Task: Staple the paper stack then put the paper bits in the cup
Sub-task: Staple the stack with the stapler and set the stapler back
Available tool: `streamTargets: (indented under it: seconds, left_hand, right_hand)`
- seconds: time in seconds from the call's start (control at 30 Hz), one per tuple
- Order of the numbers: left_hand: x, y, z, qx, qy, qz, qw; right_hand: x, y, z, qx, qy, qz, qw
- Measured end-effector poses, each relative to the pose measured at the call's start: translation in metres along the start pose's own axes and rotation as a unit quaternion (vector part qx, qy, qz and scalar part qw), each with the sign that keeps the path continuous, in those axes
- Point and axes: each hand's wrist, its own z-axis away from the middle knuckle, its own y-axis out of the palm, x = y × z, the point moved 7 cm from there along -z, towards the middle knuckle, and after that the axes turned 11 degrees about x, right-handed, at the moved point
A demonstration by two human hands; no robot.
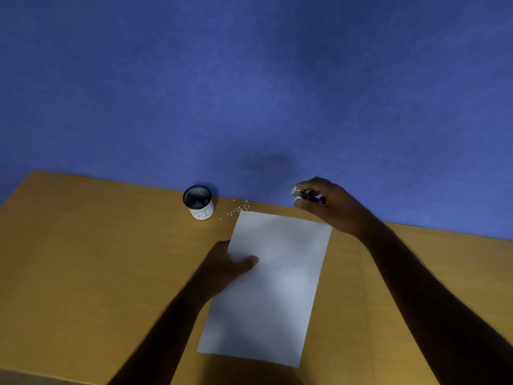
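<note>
White label paper wraps the one black cup (198, 202) at the table's (83, 259) far edge; its handwriting looks like "BIT", though blurred. Tiny white paper bits (239, 210), too small to count, lie scattered between the cup and the single paper stack's (268, 284) far left corner. My left hand (227, 263) presses the stack's left edge, thumb on top. My right hand (330, 204) grips one small stapler (306, 195) beyond the far right corner.
</note>
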Motion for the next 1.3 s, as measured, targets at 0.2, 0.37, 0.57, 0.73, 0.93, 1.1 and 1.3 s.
streamTargets:
  seconds: [0.2,0.37,0.57,0.73,0.93,1.1,1.3]
  left_hand:
    - [0.009,-0.009,-0.008,-0.002,-0.021,-0.005,1.0]
    - [0.011,-0.009,-0.016,-0.001,-0.032,0.011,0.999]
    - [0.017,-0.008,-0.029,0.005,-0.06,0.022,0.998]
    - [0.022,-0.003,-0.043,0.022,-0.077,0.025,0.996]
    - [0.025,0.004,-0.063,0.025,-0.087,0.018,0.996]
    - [0.03,0.008,-0.074,0.029,-0.102,0.016,0.994]
    - [0.031,0.013,-0.08,0.045,-0.113,0.01,0.992]
  right_hand:
    - [-0.069,-0.006,-0.004,-0.025,0.056,-0.007,0.998]
    - [-0.123,0.005,-0.004,-0.008,0.099,0.014,0.995]
    - [-0.173,0.021,-0.004,0.004,0.128,0.063,0.99]
    - [-0.197,0.028,-0.018,0.027,0.134,0.091,0.986]
    - [-0.223,0.031,-0.031,0.031,0.152,0.149,0.977]
    - [-0.243,0.034,-0.039,0.021,0.119,0.217,0.969]
    - [-0.255,0.044,-0.046,-0.004,0.101,0.27,0.958]
